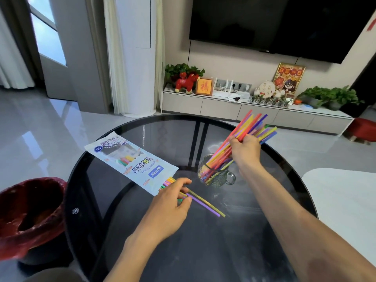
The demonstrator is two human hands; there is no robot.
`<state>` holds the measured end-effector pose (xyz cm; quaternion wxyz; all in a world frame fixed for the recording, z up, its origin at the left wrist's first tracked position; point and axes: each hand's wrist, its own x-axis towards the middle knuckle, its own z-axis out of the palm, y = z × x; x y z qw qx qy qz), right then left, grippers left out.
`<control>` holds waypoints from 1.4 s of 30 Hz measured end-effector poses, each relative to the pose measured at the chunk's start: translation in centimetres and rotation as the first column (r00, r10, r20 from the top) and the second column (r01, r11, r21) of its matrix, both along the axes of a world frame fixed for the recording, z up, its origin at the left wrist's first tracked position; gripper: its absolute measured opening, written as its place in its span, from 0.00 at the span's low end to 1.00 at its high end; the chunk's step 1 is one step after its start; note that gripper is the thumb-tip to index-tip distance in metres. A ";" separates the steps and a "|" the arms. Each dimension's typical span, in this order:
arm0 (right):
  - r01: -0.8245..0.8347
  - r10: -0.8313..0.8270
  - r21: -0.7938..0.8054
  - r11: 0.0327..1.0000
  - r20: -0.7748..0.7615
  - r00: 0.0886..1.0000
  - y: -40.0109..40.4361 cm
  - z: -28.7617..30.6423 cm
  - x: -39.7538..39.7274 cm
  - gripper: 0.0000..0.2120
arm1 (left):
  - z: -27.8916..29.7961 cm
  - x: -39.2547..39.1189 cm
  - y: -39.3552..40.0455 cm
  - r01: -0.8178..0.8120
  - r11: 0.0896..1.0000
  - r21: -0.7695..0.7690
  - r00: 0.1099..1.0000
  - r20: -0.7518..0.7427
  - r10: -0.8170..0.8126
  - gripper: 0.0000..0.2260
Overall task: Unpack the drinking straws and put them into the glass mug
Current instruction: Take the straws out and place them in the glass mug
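A glass mug (217, 177) with a handle on its right stands near the middle of the round dark glass table (130, 231). A bundle of coloured straws (250, 125) leans in it, tilted to the upper right. My right hand (245, 148) grips that bundle partway up. The white printed straw packet (130, 161) lies flat to the left of the mug, its open end towards me. My left hand (173, 202) pinches a few straws at that open end; a purple and a yellow straw (205, 205) stick out across the table to the right.
A bin lined with a dark red bag (30, 216) stands on the floor left of the table. A white surface (341, 200) lies to the right. Behind are a low TV cabinet (223, 109) with ornaments and plants, and a red stool (364, 129).
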<state>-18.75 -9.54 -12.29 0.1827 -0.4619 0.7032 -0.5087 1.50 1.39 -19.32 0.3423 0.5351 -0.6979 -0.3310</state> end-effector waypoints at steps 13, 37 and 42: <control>-0.120 0.152 0.219 0.968 -0.138 0.979 3.9 2.3 -2.0 0.29 | 0.0 1.0 1.2 0.023 1.000 0.008 0.998 0.059 -0.023 0.14; -0.240 0.720 0.762 0.601 -0.386 0.577 6.7 -5.9 -2.3 0.17 | -0.9 3.6 -6.1 0.072 0.986 0.148 0.566 0.808 -0.163 0.30; -0.347 0.771 0.714 0.608 -0.425 0.475 7.0 -8.8 -0.6 0.06 | -0.7 4.1 -6.5 0.173 0.969 0.175 0.583 0.775 -0.244 0.31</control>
